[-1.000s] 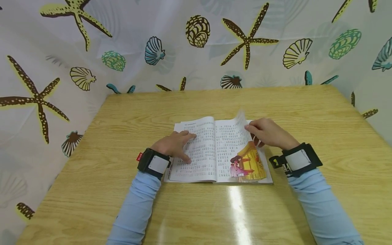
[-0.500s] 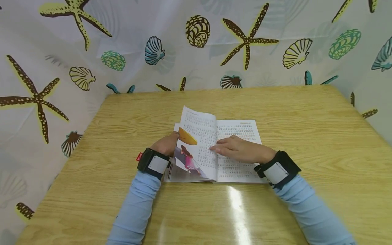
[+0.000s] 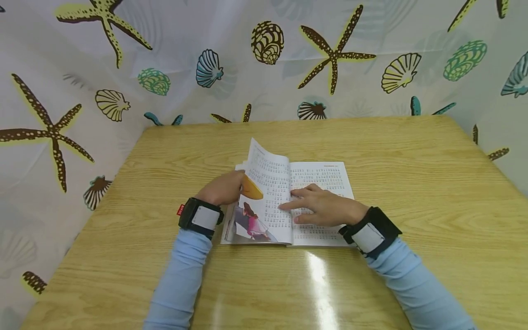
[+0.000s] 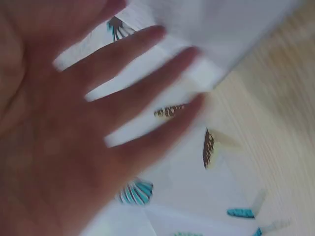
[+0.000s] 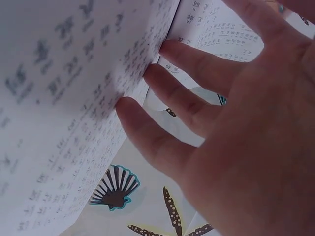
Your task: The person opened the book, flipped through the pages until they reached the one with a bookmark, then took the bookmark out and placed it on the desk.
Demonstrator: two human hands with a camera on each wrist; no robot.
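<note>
An open book [image 3: 326, 172] with printed text lies on the table. Its left-hand leaf [image 3: 270, 183] stands partly lifted, its upper corner raised, with a picture of a figure in a pink dress at the bottom. My left hand [image 3: 222, 189] is at this leaf's outer edge, its fingertips hidden behind the paper in the head view. In the left wrist view the fingers of the left hand [image 4: 98, 103] are straight and spread, close to the white paper. Near the spine, my right hand [image 3: 319, 205] rests spread on the right page, fingertips touching the paper [image 5: 74, 93] in the right wrist view.
The wooden table [image 3: 264, 284] extends on all sides of the book. A white cloth [image 3: 231, 27] printed with starfish and shells hangs behind and beside it. Both wrists wear black straps, and the sleeves are light blue.
The right hand has let go of the right page's outer edge and moved left to near the spine. A leaf has turned over to the left, and the left hand has shifted from lying on the page to the leaf's edge.
</note>
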